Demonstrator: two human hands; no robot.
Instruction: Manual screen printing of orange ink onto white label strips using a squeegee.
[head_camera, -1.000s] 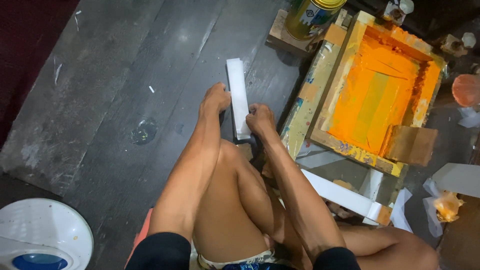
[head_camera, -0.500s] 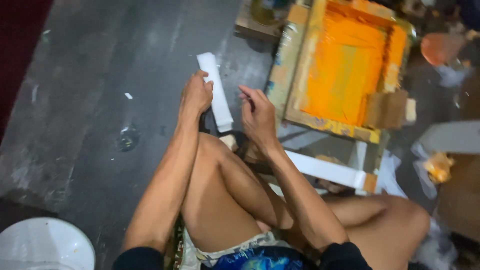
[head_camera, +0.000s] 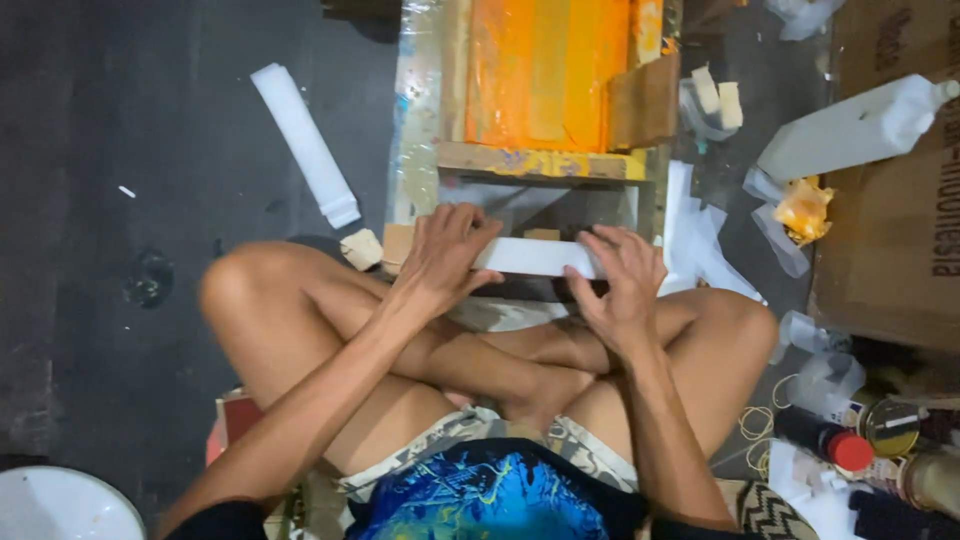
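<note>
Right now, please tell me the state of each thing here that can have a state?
Left hand: pressing down on the white strip.
Right hand: holding the strip's other end.
White strip: flat, lying crosswise in front of the frame.
Wooden screen frame: flat on the floor, coated orange.
Long white strip: loose on the floor, untouched.
White jug: lying on its side.

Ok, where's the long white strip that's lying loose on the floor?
In the head view, the long white strip lies upper left on the dark floor, left of the orange screen frame, beyond the left hand.

Brown cardboard box, far right
</note>
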